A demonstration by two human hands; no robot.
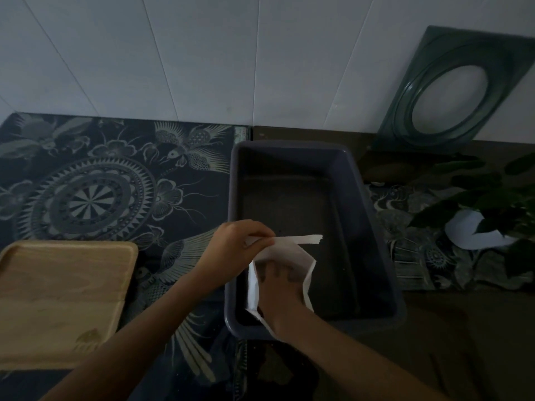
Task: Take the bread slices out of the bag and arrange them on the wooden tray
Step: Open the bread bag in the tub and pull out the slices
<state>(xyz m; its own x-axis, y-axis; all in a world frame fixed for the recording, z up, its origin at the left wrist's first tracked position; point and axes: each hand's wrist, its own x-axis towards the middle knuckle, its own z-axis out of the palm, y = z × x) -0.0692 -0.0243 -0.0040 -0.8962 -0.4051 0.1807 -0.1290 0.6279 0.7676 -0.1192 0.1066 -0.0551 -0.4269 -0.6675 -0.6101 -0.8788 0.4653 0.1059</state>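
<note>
A white translucent bag (301,250) hangs over the near left part of a dark grey plastic tub (373,227). My left hand (234,247) pinches the bag's upper edge and holds its mouth wide. My right hand (278,285) is pushed inside the bag, its fingers showing dimly through the thin film. No bread slice is visible; what my right hand touches is hidden. The wooden tray (60,299) lies at the left with nothing on it.
A dark patterned cloth (101,183) covers the counter under the tray and beside the tub. A green frame with an oval hole (451,91) leans on the white wall at back right. A leafy plant in a white pot (480,227) stands right of the tub.
</note>
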